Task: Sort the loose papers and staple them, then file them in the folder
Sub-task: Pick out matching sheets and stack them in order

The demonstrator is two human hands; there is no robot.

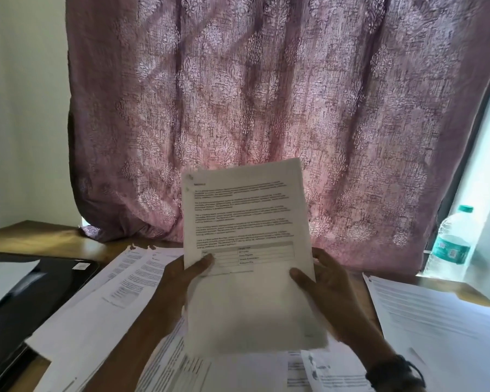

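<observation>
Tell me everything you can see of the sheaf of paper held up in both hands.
The sheaf of paper is white and more than one sheet thick, with uneven edges at the top. It is held nearly upright, tilted slightly. Its front page carries blurred printed paragraphs and a small table; the lower part is blank. The left hand and right hand grip its lower sides, thumbs in front.

A sheaf [246, 222] stands between the fingers [303, 278], loose papers [96, 306] on the worktop [26, 236] beneath, folder [40, 292] to their left, bottle [450, 244] behind right.
</observation>
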